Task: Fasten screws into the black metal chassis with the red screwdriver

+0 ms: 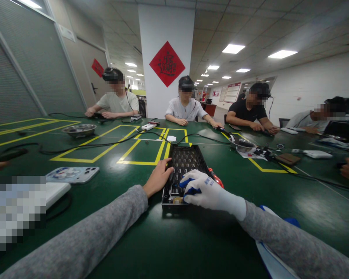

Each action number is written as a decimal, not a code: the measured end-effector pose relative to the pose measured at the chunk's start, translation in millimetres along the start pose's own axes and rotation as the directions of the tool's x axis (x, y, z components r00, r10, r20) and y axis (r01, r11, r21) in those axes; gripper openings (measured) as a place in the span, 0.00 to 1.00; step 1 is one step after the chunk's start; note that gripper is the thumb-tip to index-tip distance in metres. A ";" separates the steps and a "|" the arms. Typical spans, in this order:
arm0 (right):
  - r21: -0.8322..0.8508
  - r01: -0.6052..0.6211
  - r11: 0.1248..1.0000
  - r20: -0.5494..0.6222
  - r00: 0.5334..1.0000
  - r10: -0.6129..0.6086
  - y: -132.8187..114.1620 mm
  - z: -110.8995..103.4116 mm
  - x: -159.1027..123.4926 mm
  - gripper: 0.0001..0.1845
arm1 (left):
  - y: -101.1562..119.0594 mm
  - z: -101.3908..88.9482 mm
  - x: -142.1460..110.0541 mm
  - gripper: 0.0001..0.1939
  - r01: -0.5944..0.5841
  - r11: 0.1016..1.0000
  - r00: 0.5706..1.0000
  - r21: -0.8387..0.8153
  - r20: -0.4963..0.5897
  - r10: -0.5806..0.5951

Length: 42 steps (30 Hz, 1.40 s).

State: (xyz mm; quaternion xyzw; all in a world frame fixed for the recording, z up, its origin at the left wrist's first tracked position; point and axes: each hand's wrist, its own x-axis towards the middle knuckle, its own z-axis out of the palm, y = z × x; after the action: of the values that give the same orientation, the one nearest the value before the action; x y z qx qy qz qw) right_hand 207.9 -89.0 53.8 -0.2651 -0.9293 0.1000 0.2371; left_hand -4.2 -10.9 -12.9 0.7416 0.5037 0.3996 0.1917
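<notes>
A long black open-topped case (204, 159) lies on the green table in front of me, pointing away. Rows of small dark and shiny pieces fill it, and a yellowish part (178, 200) shows at its near end. My left hand (159, 176) is bare and holds the case's left side wall, thumb and fingertips at the rim. In a white glove with blue fingertips, my right hand (202, 190) bends its fingers down into the near half of the case. Whatever its fingertips pinch is hidden. Just right of the case, partly behind the glove, is a red-handled tool (216, 178).
A phone (72, 175) and a white box (58, 190) lie to my left. Metal bowls (80, 130) (242, 144), black cables and yellow tape outlines are farther off. Several people sit opposite. Another glove (269, 211) lies under my right forearm.
</notes>
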 end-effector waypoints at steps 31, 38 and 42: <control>0.000 -0.007 1.000 -0.030 1.000 0.007 -0.6 1.4 -0.2 0.05 | 3.0 -1.4 -0.1 0.22 0.004 1.000 1.000 0.000 0.007 -0.004; 0.011 0.005 1.000 -0.012 1.000 -0.005 0.0 1.5 -0.7 0.05 | 3.1 -1.8 0.0 0.23 0.013 1.000 1.000 -0.008 0.009 -0.013; 0.023 -0.015 1.000 -0.007 1.000 0.015 0.0 0.3 -1.3 0.06 | 2.0 -1.7 0.1 0.23 0.009 1.000 1.000 -0.003 0.004 -0.009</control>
State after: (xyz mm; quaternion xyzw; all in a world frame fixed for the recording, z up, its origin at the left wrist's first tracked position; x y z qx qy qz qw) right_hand 208.7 -89.7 53.0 -0.2697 -0.9252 0.1113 0.2428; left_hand -4.3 -11.8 -10.4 0.7398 0.5061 0.3979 0.1955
